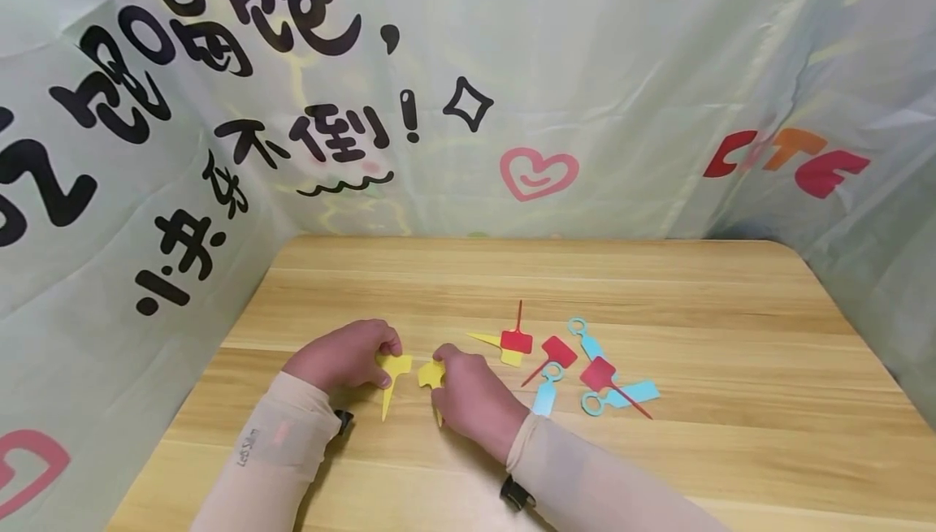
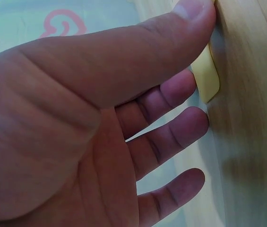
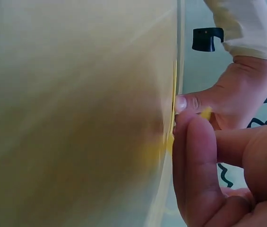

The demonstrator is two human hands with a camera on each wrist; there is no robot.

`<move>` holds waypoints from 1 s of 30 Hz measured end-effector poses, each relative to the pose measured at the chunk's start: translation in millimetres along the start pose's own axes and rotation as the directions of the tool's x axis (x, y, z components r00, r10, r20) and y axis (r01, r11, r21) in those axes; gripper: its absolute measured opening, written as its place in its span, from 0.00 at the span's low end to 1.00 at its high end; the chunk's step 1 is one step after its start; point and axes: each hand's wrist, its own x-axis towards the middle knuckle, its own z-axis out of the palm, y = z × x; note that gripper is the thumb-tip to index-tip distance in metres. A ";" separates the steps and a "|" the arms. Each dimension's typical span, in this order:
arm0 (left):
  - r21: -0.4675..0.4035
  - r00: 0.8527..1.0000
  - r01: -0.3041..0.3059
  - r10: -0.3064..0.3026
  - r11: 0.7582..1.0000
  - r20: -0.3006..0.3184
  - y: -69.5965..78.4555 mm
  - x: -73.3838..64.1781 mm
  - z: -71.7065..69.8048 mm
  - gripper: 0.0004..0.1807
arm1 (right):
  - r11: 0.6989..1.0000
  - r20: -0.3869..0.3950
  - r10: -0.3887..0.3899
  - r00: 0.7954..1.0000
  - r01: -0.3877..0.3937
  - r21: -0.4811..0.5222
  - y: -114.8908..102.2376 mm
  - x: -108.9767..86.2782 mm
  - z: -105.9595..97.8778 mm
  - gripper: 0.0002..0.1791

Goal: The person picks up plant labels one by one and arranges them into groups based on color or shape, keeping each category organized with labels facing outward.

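Left hand is pinching a yellow tag by its wide end, leaving the spike free; right hand is pinching another yellow tag, probably for fine control. Rightward, red tags and blue tags are lying on the table, some overlapping.

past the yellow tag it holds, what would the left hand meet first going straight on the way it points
Likely the other yellow tag, held by the right hand; exact depth is hard to judge.
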 end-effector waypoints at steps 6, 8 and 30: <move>-0.001 1.000 -0.007 0.007 1.000 0.001 1.1 -0.8 -2.1 0.19 | 0.996 0.023 -0.015 1.000 0.017 -0.087 -3.0 8.0 2.0 0.21; 0.000 1.000 -0.014 0.014 1.000 -0.001 0.6 -0.8 -2.2 0.19 | 0.994 0.025 -0.018 1.000 0.020 -0.103 -3.4 10.3 2.4 0.12; -0.016 1.000 0.004 -0.004 1.000 0.014 2.9 -2.3 -3.2 0.20 | 0.976 0.085 -0.027 0.996 0.044 -0.213 -9.7 18.2 8.5 0.08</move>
